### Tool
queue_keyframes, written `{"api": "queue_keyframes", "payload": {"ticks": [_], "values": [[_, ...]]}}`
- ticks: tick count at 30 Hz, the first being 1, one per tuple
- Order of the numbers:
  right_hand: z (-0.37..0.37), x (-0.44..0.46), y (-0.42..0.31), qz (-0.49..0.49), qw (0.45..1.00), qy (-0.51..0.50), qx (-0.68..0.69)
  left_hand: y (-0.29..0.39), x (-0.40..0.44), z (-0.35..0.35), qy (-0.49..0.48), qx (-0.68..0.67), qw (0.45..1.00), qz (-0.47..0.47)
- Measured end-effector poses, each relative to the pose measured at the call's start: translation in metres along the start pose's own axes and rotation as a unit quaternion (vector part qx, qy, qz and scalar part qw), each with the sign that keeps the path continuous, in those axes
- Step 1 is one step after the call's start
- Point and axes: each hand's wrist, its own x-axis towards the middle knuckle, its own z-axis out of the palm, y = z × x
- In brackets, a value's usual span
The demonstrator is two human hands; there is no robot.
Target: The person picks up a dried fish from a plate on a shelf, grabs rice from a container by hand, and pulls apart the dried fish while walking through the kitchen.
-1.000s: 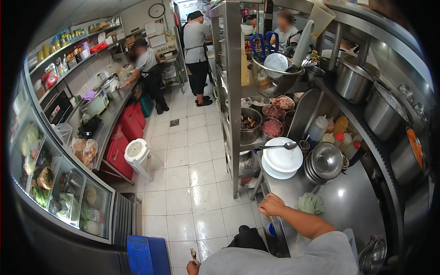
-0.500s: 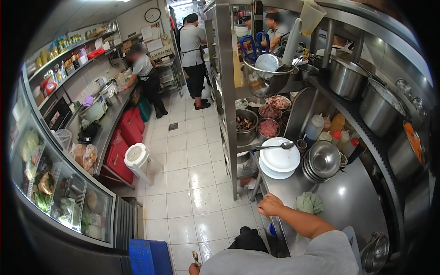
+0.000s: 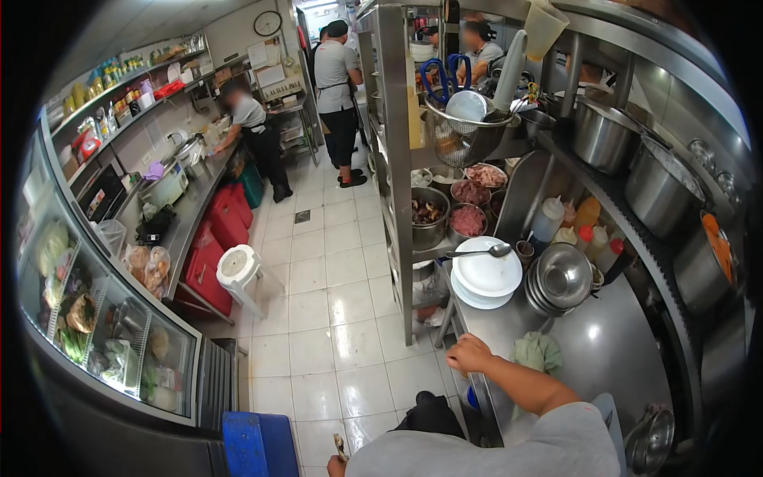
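My right hand [image 3: 469,352] is curled into a loose fist over the near-left corner of the steel counter [image 3: 592,362], and I see nothing in it. A green cloth [image 3: 538,351] lies on the counter just right of it. Beyond are stacked white plates [image 3: 483,274] with a spoon [image 3: 481,251] across the top, and nested metal bowls [image 3: 563,276]. Low at the bottom edge, my left hand [image 3: 337,467], mostly cut off, grips a small brown-and-white stick-like piece [image 3: 340,445]; its exact kind is too small to tell.
A blue bin [image 3: 258,445] stands at lower left beside the glass-front fridge [image 3: 119,334]. A white stool [image 3: 238,270] is on the tiled floor. Metal shelving [image 3: 393,159] holds bowls of raw meat [image 3: 467,221]. Pots [image 3: 604,135] line the right shelf. Co-workers [image 3: 334,79] stand farther back.
The view has shifted very slightly. Both of my hands keep nearly the same place and grip.
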Motion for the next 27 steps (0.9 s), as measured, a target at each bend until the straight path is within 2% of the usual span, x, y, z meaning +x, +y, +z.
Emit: {"api": "queue_keyframes", "payload": {"ticks": [1, 2, 3, 5, 7, 9, 11, 15, 16, 18, 19, 21, 23, 25, 27], "values": [[-0.007, 0.007, -0.006, -0.002, 1.000, 0.000, -0.001, 0.005, -0.001, -0.004, -0.002, 0.005, 1.000, 0.004], [-0.020, 0.020, -0.019, 0.083, 0.972, 0.023, 0.220, 0.009, 0.000, -0.007, 0.001, 0.001, 1.000, 0.002], [-0.036, 0.032, -0.034, 0.165, 0.887, 0.043, 0.428, 0.011, -0.001, -0.012, 0.006, 0.008, 1.000, 0.007], [-0.101, 0.058, -0.069, 0.100, 0.863, 0.062, 0.492, 0.017, -0.010, -0.019, 0.007, 0.017, 1.000, 0.010], [-0.181, 0.066, -0.108, -0.052, 0.831, 0.125, 0.540, 0.078, -0.041, -0.064, 0.012, -0.005, 0.999, -0.029], [-0.244, 0.062, -0.137, -0.231, 0.815, 0.164, 0.506, 0.084, -0.040, -0.068, 0.032, -0.035, 0.998, -0.035], [-0.282, 0.056, -0.157, -0.363, 0.764, 0.157, 0.510, 0.088, -0.040, -0.072, 0.029, -0.067, 0.997, -0.029], [-0.323, 0.045, -0.194, -0.513, 0.656, 0.093, 0.546, 0.081, -0.040, -0.062, 0.042, -0.069, 0.997, -0.015], [-0.322, 0.049, -0.204, -0.516, 0.653, 0.090, 0.547, 0.064, -0.036, -0.045, 0.054, -0.073, 0.996, -0.020], [-0.318, 0.055, -0.224, -0.616, 0.529, 0.150, 0.564, 0.043, -0.035, -0.027, 0.067, -0.078, 0.994, -0.029], [-0.324, 0.054, -0.227, -0.619, 0.528, 0.147, 0.563, 0.039, -0.033, -0.022, 0.064, -0.073, 0.994, -0.041], [-0.334, 0.048, -0.231, -0.592, 0.569, 0.097, 0.562, 0.020, -0.044, -0.015, 0.062, -0.067, 0.994, -0.058], [-0.329, 0.046, -0.239, -0.589, 0.555, 0.092, 0.581, -0.002, -0.058, -0.008, 0.036, 0.000, 0.996, 0.080], [-0.328, 0.046, -0.237, -0.583, 0.542, 0.089, 0.599, -0.012, -0.060, -0.001, 0.040, 0.004, 0.996, 0.075], [-0.333, 0.048, -0.222, -0.582, 0.619, 0.051, 0.525, -0.016, -0.060, 0.004, 0.040, 0.009, 0.997, 0.072]]}}
